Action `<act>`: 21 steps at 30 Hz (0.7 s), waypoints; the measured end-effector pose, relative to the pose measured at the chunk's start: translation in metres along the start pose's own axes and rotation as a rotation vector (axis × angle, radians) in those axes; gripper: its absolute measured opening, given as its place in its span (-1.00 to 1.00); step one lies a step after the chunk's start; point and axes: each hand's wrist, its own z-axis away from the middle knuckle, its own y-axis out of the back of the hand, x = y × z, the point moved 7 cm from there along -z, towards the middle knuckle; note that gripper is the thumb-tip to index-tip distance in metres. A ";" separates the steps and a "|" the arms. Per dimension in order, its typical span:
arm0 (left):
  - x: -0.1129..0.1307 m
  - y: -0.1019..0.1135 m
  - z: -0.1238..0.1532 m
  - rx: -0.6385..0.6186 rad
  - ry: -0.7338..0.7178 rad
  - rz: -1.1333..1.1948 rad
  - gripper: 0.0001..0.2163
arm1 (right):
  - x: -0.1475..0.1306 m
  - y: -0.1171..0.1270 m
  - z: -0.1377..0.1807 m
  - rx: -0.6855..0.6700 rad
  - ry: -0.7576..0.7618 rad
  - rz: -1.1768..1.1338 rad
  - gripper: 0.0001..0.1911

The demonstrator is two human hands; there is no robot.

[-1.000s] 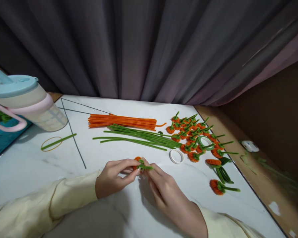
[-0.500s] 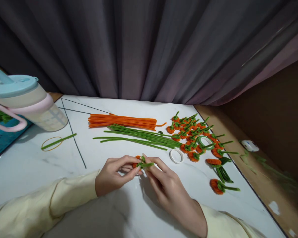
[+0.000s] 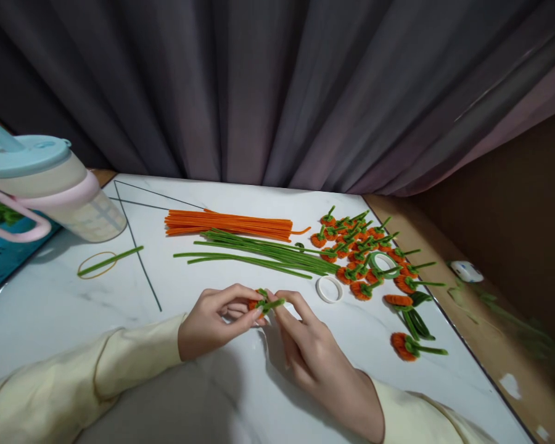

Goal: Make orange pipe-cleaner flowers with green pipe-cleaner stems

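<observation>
Between my two hands is a small orange pipe-cleaner fruit (image 3: 255, 304) with a green stem and green loops on top. My left hand (image 3: 215, 320) pinches its orange body between thumb and fingers. The fingers of my right hand (image 3: 317, 348) are closed at the green part, by the stem that points right. My fingers partly cover the fruit. Beyond the hands lie a bundle of orange pipe cleaners (image 3: 226, 223) and loose green pipe cleaners (image 3: 263, 251). A white ring (image 3: 330, 289) rests near my right hand.
Several finished-looking orange fruits (image 3: 361, 290) cluster at the right, with a roll of green tape (image 3: 383, 264) among them. Folded dark green pipe cleaners (image 3: 416, 324) lie nearby. At left stand a lidded cup (image 3: 92, 209) and a rubber band (image 3: 79, 265) around a green piece. A curtain (image 3: 245, 92) hangs behind.
Both hands stay in nearly the same place. The fruit has turned slightly in the fingers, and its green stem now tilts up more toward the right. The camera view has shifted a little.
</observation>
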 end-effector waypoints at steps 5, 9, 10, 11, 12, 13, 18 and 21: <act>-0.005 -0.001 -0.002 -0.037 0.099 0.153 -0.91 | -0.003 0.008 -0.005 0.073 0.001 -0.110 -0.58; -0.007 -0.001 -0.002 -0.053 0.142 0.191 -0.87 | -0.004 0.010 -0.006 0.056 0.006 -0.130 -0.55; -0.007 -0.001 -0.002 -0.053 0.149 0.193 -0.86 | -0.004 0.010 -0.006 0.054 0.007 -0.130 -0.52; -0.008 -0.001 -0.002 -0.050 0.155 0.197 -0.85 | -0.004 0.010 -0.006 0.055 0.010 -0.130 -0.49; -0.009 0.000 -0.002 -0.046 0.161 0.203 -0.84 | -0.004 0.011 -0.005 0.059 0.015 -0.128 -0.47; -0.009 0.000 -0.002 -0.041 0.171 0.213 -0.83 | -0.004 0.011 -0.004 0.065 0.022 -0.124 -0.44; -0.016 0.000 -0.003 -0.040 0.308 0.303 -0.77 | -0.002 0.012 -0.004 0.066 0.064 -0.131 -0.32; -0.020 -0.001 -0.003 -0.064 0.442 0.356 -0.69 | 0.002 0.013 -0.007 0.055 0.068 -0.167 -0.32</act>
